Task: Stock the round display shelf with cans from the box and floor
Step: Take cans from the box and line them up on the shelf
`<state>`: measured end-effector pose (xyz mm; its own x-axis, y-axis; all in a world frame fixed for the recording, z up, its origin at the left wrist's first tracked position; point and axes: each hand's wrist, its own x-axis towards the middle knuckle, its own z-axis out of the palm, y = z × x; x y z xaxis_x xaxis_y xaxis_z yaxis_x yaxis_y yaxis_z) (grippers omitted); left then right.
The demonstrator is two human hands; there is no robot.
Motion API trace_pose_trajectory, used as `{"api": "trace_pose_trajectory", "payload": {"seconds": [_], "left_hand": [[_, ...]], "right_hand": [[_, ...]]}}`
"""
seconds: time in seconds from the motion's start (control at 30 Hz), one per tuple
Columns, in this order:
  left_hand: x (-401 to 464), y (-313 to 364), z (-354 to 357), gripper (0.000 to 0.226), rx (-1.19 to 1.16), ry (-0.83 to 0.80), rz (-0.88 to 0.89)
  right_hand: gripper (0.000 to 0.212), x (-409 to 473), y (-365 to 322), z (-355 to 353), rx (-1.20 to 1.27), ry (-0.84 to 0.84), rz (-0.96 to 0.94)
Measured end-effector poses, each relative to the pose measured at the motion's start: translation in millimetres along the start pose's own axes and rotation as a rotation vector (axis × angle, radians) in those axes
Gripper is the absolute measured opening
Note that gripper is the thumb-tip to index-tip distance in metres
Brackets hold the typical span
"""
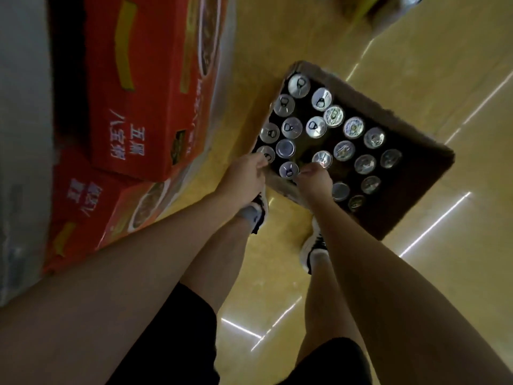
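Note:
An open brown cardboard box (pixel 363 93) stands on the floor in front of my feet, and several upright cans (pixel 353 127) with silver pull-tab tops stand in it. Both my arms reach down to its near edge. My left hand (pixel 244 177) has its fingers closed on the rim of the can (pixel 266 154) at the near left corner. My right hand (pixel 315 180) is curled over the side of another can (pixel 322 159) near the middle of the near edge. The round display shelf is out of view.
Two red printed cartons (pixel 144 87) are stacked on the left, close beside the box. Glossy yellow floor (pixel 416 273) spreads to the right and behind. My two feet in dark shoes (pixel 313 245) stand right at the box's near side. Another package shows at the top edge.

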<state>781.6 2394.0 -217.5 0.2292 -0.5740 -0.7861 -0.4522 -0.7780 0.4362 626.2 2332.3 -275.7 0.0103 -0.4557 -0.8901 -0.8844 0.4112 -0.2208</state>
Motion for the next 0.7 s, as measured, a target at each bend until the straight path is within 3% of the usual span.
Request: {"api": "trace_pose_trajectory", "payload": {"seconds": [0.27,0.4,0.6,0.7], "left_hand": [[51.0,-30.9,39.9,0.035,0.14,-0.089,0.09],[57.8,-35.9,49.1,0.038,0.2,-0.094,0.089],[48.3,-25.7,41.7,0.036,0.204,-0.111,0.102],[34.8,-18.3,31.5,0.033,0.193,-0.116,0.052]], "right_hand": [[0.058,62.5,15.2,58.3,-0.112,0.053,0.074],[0.058,74.6,12.8,70.7,-0.301,0.108,0.081],[0.055,65.6,11.2,53.2,-0.307,0.096,0.095],[0.041,45.9,12.8,32.4,-0.33,0.141,0.054]]}}
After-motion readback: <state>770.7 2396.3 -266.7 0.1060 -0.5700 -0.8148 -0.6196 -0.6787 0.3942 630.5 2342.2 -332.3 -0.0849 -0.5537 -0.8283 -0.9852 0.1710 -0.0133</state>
